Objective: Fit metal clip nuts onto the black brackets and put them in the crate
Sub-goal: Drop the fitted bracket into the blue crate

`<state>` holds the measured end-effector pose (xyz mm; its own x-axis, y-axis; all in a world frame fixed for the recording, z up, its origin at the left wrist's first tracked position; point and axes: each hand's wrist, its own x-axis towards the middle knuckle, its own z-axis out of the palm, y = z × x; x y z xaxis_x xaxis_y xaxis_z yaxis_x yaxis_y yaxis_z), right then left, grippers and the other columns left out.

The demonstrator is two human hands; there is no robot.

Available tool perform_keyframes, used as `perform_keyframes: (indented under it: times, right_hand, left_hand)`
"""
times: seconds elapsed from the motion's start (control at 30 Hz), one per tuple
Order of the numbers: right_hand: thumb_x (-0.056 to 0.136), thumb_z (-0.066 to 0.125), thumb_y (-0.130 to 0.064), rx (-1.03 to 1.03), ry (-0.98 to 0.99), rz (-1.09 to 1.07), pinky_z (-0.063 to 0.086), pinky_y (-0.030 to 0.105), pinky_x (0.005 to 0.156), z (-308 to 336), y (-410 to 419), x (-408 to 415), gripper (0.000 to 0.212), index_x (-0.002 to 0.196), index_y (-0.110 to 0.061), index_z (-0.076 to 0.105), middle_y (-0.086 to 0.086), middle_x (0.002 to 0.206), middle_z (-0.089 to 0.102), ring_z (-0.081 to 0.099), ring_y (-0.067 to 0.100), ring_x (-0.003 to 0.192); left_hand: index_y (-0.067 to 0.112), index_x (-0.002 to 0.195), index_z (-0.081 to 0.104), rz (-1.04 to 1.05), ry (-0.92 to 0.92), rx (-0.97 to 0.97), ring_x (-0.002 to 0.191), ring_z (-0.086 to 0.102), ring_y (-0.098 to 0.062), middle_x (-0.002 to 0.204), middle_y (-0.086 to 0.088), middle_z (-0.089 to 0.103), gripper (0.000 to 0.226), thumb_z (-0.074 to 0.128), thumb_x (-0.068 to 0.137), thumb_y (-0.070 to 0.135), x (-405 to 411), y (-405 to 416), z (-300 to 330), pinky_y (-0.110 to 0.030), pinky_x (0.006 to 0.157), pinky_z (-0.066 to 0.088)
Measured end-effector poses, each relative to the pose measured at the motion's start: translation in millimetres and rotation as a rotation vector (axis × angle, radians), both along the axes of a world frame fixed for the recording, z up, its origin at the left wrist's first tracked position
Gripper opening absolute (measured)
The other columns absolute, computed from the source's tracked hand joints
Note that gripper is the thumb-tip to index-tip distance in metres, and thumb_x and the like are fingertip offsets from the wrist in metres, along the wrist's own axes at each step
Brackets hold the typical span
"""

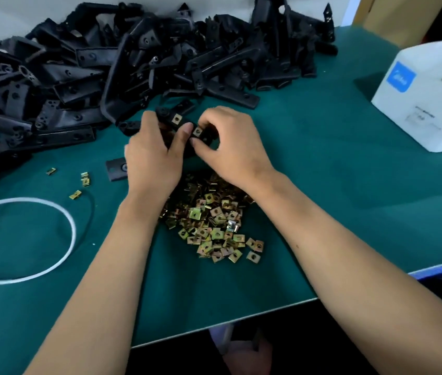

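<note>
Bracket [176, 123] mostly hidden under both hands [155, 155], shape unclear. Bracket pile [106, 63] cut off at left and far edges. White box [428, 96] clipped right, label print unreadable.

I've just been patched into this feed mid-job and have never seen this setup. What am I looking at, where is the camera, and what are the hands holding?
There is no machine here: a person works with bare hands, and the single picture comes from a camera on their head, looking forward and down.

The left hand grips a black bracket that already carries one brass-coloured clip nut. The right hand pinches a second clip nut against the same bracket.

On the green table lie a heap of loose clip nuts near the person, a big pile of black brackets at the back, a white cord loop on the left and a white box on the right. No crate is in view.
</note>
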<state>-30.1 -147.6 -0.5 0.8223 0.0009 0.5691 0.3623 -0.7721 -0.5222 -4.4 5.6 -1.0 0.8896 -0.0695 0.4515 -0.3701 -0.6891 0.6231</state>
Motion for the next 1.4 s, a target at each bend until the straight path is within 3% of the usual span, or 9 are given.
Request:
perform_keyframes:
  times: [0.13, 0.37, 0.6, 0.77, 0.93, 1.03, 1.13, 1.3, 1.4]
  right_hand:
    - [0.088, 0.072, -0.010, 0.100, -0.061, -0.061, 0.056, 0.040, 0.085, 12.5, -21.8, -14.2, 0.038, 0.124, -0.012, 0.063, 0.003, 0.113, 0.072, 0.069, 0.020, 0.104]
    - [0.090, 0.060, -0.001, 0.380, -0.386, -0.405, 0.054, 0.025, 0.079, 23.1, -129.5, -97.5, 0.020, 0.106, -0.006, 0.070, -0.005, 0.094, 0.072, 0.066, 0.008, 0.083]
    - [0.092, 0.072, -0.017, 0.399, -0.526, -0.863, 0.054, 0.040, 0.078, -26.6, -266.8, -259.9, 0.020, 0.110, -0.026, 0.068, -0.015, 0.094, 0.067, 0.061, 0.011, 0.086]
    - [0.088, 0.076, -0.031, 0.551, -0.252, -1.147, 0.057, 0.056, 0.087, -95.9, -329.3, -363.8, 0.020, 0.108, -0.032, 0.074, 0.000, 0.099, 0.077, 0.068, 0.016, 0.090]
    - [0.083, 0.075, -0.041, 0.636, 0.190, -1.376, 0.059, 0.046, 0.085, -162.9, -352.6, -422.6, 0.032, 0.102, -0.015, 0.077, 0.005, 0.090, 0.077, 0.073, 0.022, 0.088]
    - [0.088, 0.079, -0.035, 0.720, 0.396, -1.527, 0.054, 0.038, 0.091, -187.9, -361.1, -446.2, 0.041, 0.120, -0.011, 0.073, 0.011, 0.107, 0.076, 0.071, 0.030, 0.106]
    - [0.088, 0.076, -0.033, 0.743, 0.567, -1.619, 0.052, 0.037, 0.085, -194.5, -363.6, -455.5, 0.041, 0.122, -0.011, 0.070, 0.012, 0.109, 0.074, 0.068, 0.034, 0.105]
    - [0.093, 0.065, -0.017, 0.576, 0.417, -1.784, 0.047, 0.046, 0.103, -178.5, -354.0, -428.8, 0.040, 0.131, -0.005, 0.062, 0.020, 0.127, 0.061, 0.056, 0.041, 0.121]
    - [0.092, 0.060, -0.009, 0.456, 0.187, -1.743, 0.045, 0.041, 0.097, -150.9, -342.0, -398.8, 0.035, 0.126, -0.006, 0.065, 0.016, 0.126, 0.061, 0.056, 0.037, 0.120]
  left_hand:
    - [0.011, 0.097, 0.042, -0.078, -0.068, 0.051, 0.081, 0.059, -0.042, 0.081, -0.006, 0.057, 0.038, 0.055, 0.102, 0.047, -18.0, -42.2, 28.1, -0.058, 0.078, 0.048]
    - [0.013, 0.106, 0.045, -0.457, -0.179, 0.167, 0.094, 0.063, -0.039, 0.097, -0.009, 0.069, 0.031, 0.050, 0.103, 0.043, -75.6, -174.6, 68.0, -0.051, 0.088, 0.047]
    - [0.020, 0.120, 0.050, -0.958, -0.471, 0.492, 0.112, 0.062, -0.027, 0.117, -0.001, 0.066, 0.033, 0.046, 0.102, 0.047, -187.2, -319.6, 52.3, -0.043, 0.094, 0.037]
    - [0.019, 0.132, 0.052, -1.270, -0.504, 0.711, 0.120, 0.060, -0.024, 0.127, -0.001, 0.062, 0.042, 0.057, 0.098, 0.043, -257.2, -376.5, -10.1, -0.039, 0.101, 0.040]
    - [0.016, 0.125, 0.056, -1.362, -0.298, 0.834, 0.121, 0.059, -0.029, 0.126, -0.007, 0.062, 0.035, 0.062, 0.096, 0.033, -287.6, -390.5, -68.3, -0.042, 0.104, 0.042]
    - [0.011, 0.122, 0.057, -1.382, -0.105, 0.905, 0.120, 0.058, -0.034, 0.125, -0.011, 0.059, 0.033, 0.063, 0.097, 0.032, -284.7, -387.1, -88.9, -0.045, 0.097, 0.046]
    - [0.011, 0.118, 0.058, -1.414, 0.008, 0.868, 0.116, 0.058, -0.035, 0.122, -0.010, 0.056, 0.028, 0.063, 0.098, 0.028, -279.6, -384.2, -96.9, -0.046, 0.089, 0.049]
    - [0.014, 0.117, 0.064, -1.434, 0.049, 0.648, 0.107, 0.060, -0.032, 0.120, -0.005, 0.059, 0.019, 0.059, 0.100, 0.022, -277.4, -390.7, -75.7, -0.041, 0.082, 0.050]
    - [0.016, 0.113, 0.067, -1.394, -0.012, 0.426, 0.104, 0.061, -0.028, 0.115, -0.002, 0.065, 0.017, 0.057, 0.100, 0.018, -275.4, -392.9, -49.9, -0.037, 0.079, 0.048]
